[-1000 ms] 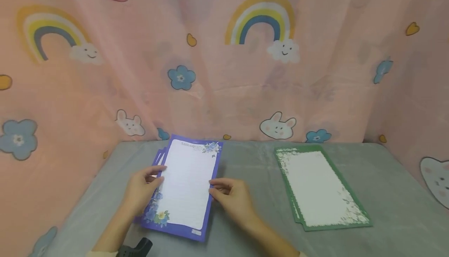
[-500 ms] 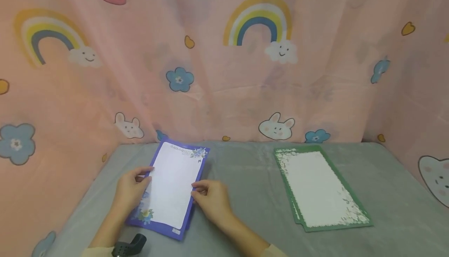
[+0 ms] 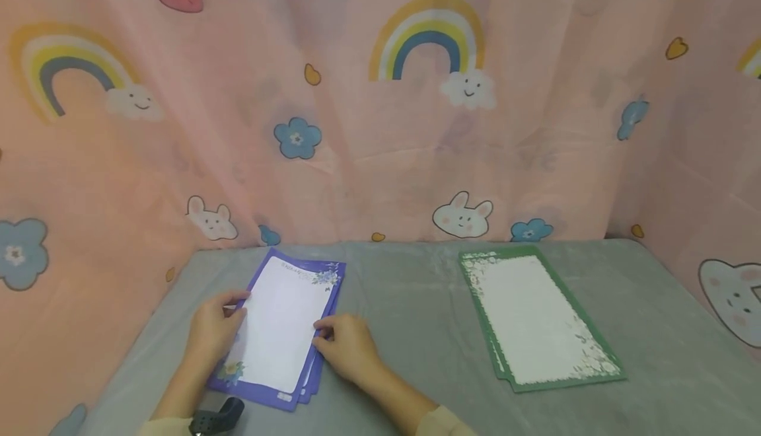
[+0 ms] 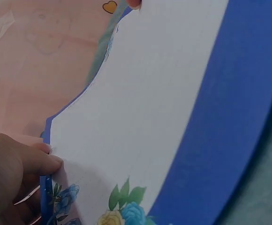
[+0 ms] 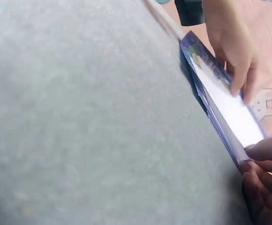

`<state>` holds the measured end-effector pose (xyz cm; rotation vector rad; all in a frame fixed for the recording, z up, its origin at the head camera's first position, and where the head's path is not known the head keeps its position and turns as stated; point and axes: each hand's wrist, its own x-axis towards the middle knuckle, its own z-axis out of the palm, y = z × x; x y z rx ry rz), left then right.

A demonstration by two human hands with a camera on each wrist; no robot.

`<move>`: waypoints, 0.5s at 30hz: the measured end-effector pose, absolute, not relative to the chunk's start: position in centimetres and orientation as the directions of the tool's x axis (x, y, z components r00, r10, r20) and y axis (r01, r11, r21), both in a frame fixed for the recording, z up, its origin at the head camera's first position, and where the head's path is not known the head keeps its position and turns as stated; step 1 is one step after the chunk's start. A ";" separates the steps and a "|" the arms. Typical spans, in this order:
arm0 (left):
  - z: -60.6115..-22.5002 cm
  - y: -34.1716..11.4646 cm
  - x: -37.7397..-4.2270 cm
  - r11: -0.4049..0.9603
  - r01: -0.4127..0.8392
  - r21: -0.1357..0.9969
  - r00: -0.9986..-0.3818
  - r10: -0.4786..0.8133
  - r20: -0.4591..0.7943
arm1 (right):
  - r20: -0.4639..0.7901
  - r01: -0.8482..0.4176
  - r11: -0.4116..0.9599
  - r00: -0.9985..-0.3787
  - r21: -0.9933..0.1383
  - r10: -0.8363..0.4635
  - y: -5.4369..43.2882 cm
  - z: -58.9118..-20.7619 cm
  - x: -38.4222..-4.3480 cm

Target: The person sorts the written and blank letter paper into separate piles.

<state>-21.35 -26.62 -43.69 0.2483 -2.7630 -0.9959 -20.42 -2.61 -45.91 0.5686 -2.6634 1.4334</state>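
Observation:
A sheet of stationery paper with a purple-blue border and blue flowers lies over similar sheets, whose edges show at its lower right. My left hand pinches its left edge between thumb and fingers. Opposite, my right hand pinches the right edge. The left wrist view shows the sheet bowed, with the left hand at its border. In the right wrist view, the sheet stands slightly apart from those beneath along one edge, between the left hand and right hand.
To the right, a stack of green-bordered paper sheets with white flowers lies on the grey cloth-covered table. A pink patterned curtain hangs behind and along both sides. A dark strap is on the left wrist.
Both hands have carried the purple-bordered sheet left and down onto the similar sheets, which now show at its right instead of its left. The green-bordered stack has stayed put.

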 end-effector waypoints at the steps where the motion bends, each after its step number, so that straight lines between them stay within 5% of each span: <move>1: -43.8 -26.7 -21.3 0.770 -0.088 0.632 -0.968 -0.215 0.126 | 0.223 -0.352 0.513 -0.929 -0.783 -0.297 -2.6 -45.8 -20.5; 15: -44.5 -26.7 -21.1 0.820 -0.126 0.558 -0.975 -0.205 0.081 | 0.177 -0.283 0.631 -0.958 -0.722 -0.226 -3.3 -45.1 -20.7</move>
